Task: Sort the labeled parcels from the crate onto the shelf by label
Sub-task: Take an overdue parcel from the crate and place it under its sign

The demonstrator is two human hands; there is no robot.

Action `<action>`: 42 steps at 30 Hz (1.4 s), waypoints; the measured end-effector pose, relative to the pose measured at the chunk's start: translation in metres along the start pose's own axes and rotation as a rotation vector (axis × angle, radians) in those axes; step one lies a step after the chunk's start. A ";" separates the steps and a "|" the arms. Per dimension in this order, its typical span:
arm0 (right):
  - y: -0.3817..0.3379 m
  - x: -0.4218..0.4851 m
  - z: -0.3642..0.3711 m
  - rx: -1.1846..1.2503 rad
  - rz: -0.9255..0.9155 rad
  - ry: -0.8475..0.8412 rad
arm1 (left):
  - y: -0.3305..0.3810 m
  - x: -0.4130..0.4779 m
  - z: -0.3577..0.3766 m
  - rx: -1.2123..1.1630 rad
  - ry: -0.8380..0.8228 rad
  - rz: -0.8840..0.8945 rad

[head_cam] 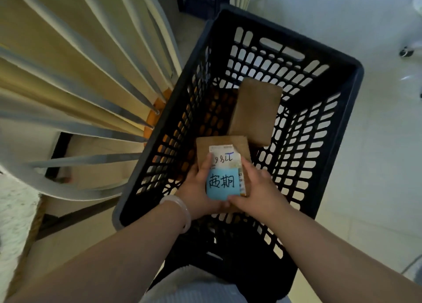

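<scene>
Head camera, looking down: both hands hold one brown parcel [219, 143] at centre frame, within the outline of the black crate [351, 79]. The left hand [196, 188] grips its left edge and the right hand [258, 188] its right edge, fingers curled round the sides. A white label [225, 157] and a blue note [222, 184] with handwritten characters face up. A second brown parcel [253, 111] lies deeper in the crate, toward upper centre. A pale bracelet [182, 209] circles the left wrist. The white-railed shelf [68, 74] fills the upper left.

Pale glossy tiled floor [376, 165], white shaggy rug [13, 207] at lower left, black caster [405, 51] far right, dim light.
</scene>
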State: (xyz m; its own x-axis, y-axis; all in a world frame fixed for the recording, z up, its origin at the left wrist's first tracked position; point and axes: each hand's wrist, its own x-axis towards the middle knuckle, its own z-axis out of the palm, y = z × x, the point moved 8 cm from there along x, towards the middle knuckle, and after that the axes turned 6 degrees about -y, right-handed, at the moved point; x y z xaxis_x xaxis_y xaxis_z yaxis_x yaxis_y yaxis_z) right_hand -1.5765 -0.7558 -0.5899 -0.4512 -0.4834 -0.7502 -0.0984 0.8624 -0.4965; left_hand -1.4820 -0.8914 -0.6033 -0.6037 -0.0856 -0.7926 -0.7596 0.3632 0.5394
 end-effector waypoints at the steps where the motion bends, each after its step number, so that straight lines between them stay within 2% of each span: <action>1: -0.004 -0.008 -0.004 0.050 -0.022 0.009 | 0.008 -0.008 -0.005 -0.025 0.030 0.015; 5: -0.020 -0.044 -0.037 0.157 -0.156 0.059 | 0.041 -0.046 -0.018 -0.057 0.122 0.137; 10: -0.064 -0.094 -0.088 0.134 -0.419 0.140 | 0.093 -0.114 -0.033 -0.124 0.333 0.273; 15: -0.126 -0.144 -0.115 -0.052 -0.671 0.152 | 0.124 -0.189 -0.054 -0.149 0.574 0.336; 20: -0.203 -0.197 -0.102 -0.234 -0.865 0.119 | 0.111 -0.281 -0.075 -0.167 0.815 0.388; 26: -0.282 -0.259 -0.038 -0.280 -1.091 -0.008 | 0.054 -0.387 -0.078 -0.195 1.049 0.390; 31: -0.321 -0.306 0.044 -0.373 -1.166 -0.096 | -0.015 -0.465 -0.065 -0.216 1.212 0.381; 37: -0.358 -0.370 0.173 -0.372 -1.275 -0.267 | -0.121 -0.566 -0.033 -0.221 1.332 0.282; 42: -0.384 -0.424 0.282 -0.424 -1.336 -0.359 | -0.214 -0.640 0.003 -0.350 1.358 0.220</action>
State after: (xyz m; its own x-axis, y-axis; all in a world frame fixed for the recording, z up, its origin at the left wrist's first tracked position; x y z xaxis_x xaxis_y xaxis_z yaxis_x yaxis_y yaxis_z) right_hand -1.0974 -0.9239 -0.2041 0.4228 -0.9040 0.0627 -0.5397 -0.3068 -0.7840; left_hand -0.9319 -0.9118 -0.2123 -0.3223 -0.9421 0.0922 -0.5201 0.2576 0.8144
